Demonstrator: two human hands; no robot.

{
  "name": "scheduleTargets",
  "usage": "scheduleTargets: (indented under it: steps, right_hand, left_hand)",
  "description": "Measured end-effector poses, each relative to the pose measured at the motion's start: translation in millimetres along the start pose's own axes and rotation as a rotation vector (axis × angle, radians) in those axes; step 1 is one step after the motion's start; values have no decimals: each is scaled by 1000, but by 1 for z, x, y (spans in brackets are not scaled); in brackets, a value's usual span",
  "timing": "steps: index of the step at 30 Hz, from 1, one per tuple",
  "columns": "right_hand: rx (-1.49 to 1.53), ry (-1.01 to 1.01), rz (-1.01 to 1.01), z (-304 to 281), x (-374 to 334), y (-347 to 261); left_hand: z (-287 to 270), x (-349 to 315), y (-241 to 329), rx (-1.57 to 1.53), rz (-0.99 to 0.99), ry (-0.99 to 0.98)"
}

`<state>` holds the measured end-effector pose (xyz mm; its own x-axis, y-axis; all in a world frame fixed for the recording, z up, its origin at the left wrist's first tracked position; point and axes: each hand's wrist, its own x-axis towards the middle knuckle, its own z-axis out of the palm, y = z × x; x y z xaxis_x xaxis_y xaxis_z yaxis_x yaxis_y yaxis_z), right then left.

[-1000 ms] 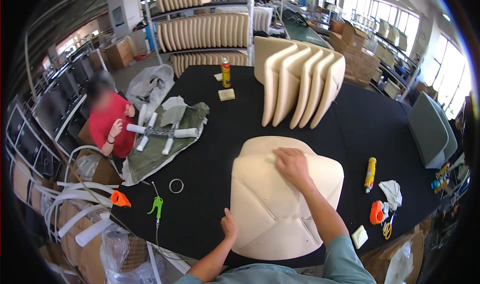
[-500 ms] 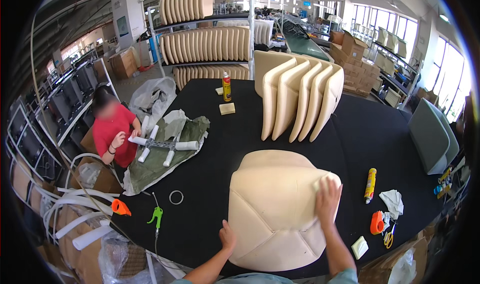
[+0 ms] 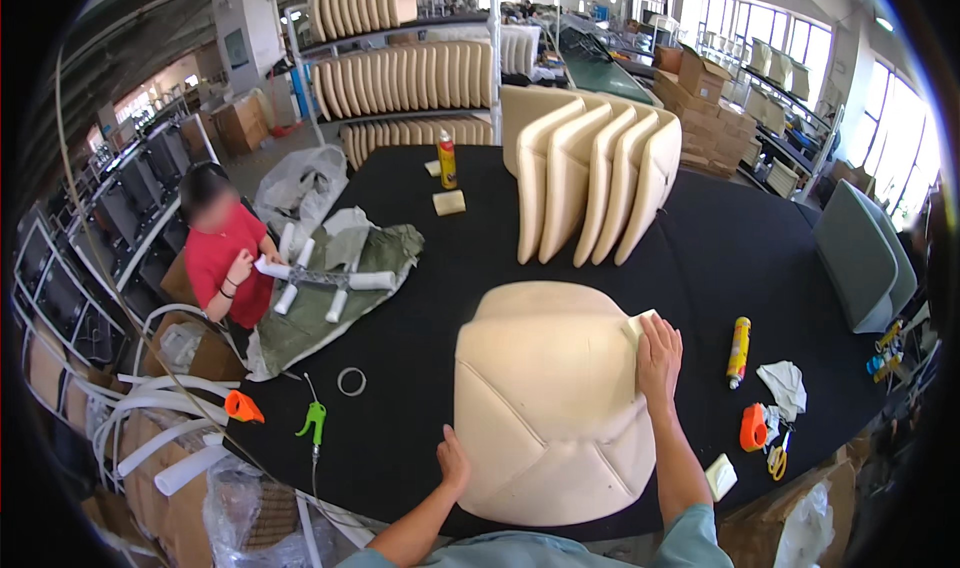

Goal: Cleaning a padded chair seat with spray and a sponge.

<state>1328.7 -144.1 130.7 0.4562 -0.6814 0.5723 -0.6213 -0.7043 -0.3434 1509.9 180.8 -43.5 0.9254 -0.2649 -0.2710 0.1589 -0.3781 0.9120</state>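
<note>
Right hand moved rightward across cushion | part-closed on sponge | left hand loosely open

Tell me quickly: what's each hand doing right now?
Left hand: at the left edge of the cream, padded, curved chair panel; grip can't be told.
Right hand: holding a small, pale-yellow foam block.

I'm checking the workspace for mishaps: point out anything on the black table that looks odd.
The yellow can right of the cream cushion lies on its side, whereas the other can stands upright. No spill shows around it.
</note>
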Motion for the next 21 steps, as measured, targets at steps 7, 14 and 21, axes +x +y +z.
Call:
scheduleTargets:
  steps: [7, 14, 21]
  right_hand:
    - [67, -14, -153, 30, -148, -57]
    - [92, -149, -373, 54, 36, -132]
    - [15, -216, -863, 86, -69, -208]
  left_hand:
    - [-3, 14, 19, -94, -21, -44]
    - [4, 12, 11, -87, 3, -71]
    - [-15, 4, 18, -152, -172, -178]
